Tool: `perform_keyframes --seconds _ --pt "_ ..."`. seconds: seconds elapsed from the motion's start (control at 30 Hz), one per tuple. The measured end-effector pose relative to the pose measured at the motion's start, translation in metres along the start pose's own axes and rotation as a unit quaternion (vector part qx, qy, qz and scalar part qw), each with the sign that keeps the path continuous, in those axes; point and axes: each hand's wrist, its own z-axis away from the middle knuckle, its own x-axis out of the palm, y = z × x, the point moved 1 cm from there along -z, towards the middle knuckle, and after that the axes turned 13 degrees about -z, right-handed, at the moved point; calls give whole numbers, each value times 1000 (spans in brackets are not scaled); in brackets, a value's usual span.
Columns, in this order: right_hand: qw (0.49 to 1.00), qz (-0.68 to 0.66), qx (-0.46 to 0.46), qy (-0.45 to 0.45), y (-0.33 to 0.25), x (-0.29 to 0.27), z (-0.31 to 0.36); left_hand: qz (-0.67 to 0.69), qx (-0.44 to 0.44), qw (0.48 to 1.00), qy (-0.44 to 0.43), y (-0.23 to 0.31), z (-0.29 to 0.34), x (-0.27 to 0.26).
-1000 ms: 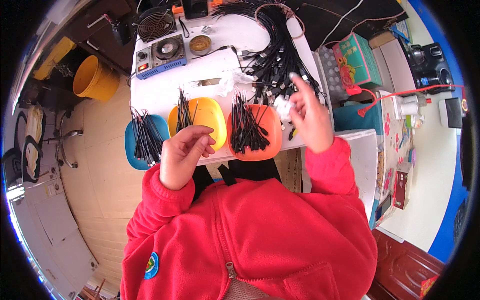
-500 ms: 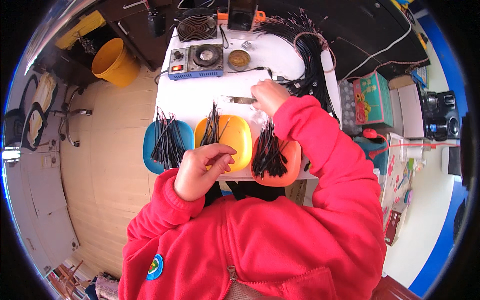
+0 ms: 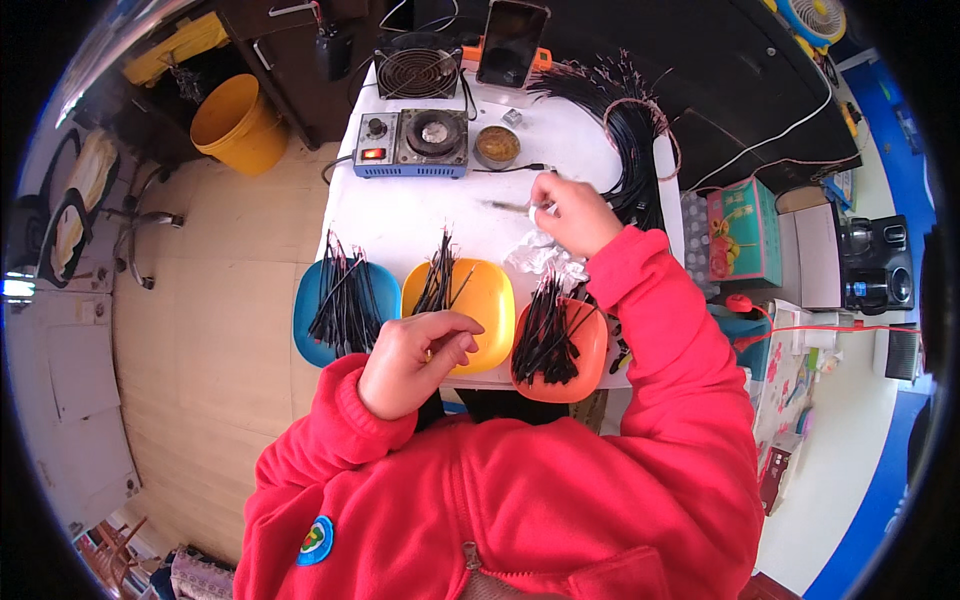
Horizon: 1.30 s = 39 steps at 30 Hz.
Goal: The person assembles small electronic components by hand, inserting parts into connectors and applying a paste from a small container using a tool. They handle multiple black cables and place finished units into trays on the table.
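My left hand [image 3: 415, 362] hovers at the near edge of a yellow bowl [image 3: 490, 300], its fingers loosely curled and nothing visible in them. My right hand [image 3: 578, 215] is over the white table, pinching a thin grey metal tool [image 3: 508, 206] that is blurred; its exact kind cannot be made out. White shows at those fingertips, and a crumpled white tissue [image 3: 545, 258] lies just below the hand. Black cables with bare ends fill the blue bowl [image 3: 305, 330] and the orange bowl [image 3: 590, 372]; a smaller bunch of cables [image 3: 437, 282] leans in the yellow bowl.
A blue heated unit [image 3: 412, 145] with a lit red switch stands at the back, beside a round tin [image 3: 497, 146] of amber material and a fan [image 3: 418, 74]. A phone-like black screen [image 3: 512, 45] stands behind. A long black cable bundle [image 3: 637, 150] lies at right.
My right hand has shifted a little right, and the metal tool moved with it. More of the tissue shows beneath. My left hand stays curled in place; the view has tilted slightly.
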Motion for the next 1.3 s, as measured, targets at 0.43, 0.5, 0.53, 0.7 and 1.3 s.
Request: perform_keyframes --seconds 0.43,0.5,0.53,0.7,1.3 --pt "926 359 52 108 18 -20 -44 15 -3 1000 -13 -5 -5 5" --pt "941 318 59 99 23 -3 -52 15 -5 1000 -11 -6 -5 5" --pt "948 297 69 89 24 3 -56 14 -5 1000 -9 -6 -5 5" --pt "926 353 101 83 12 27 -64 17 -20 1000 -9 -8 -6 4" --pt "938 272 199 84 -10 37 -89 63 -9 997 -34 -24 -9 12"
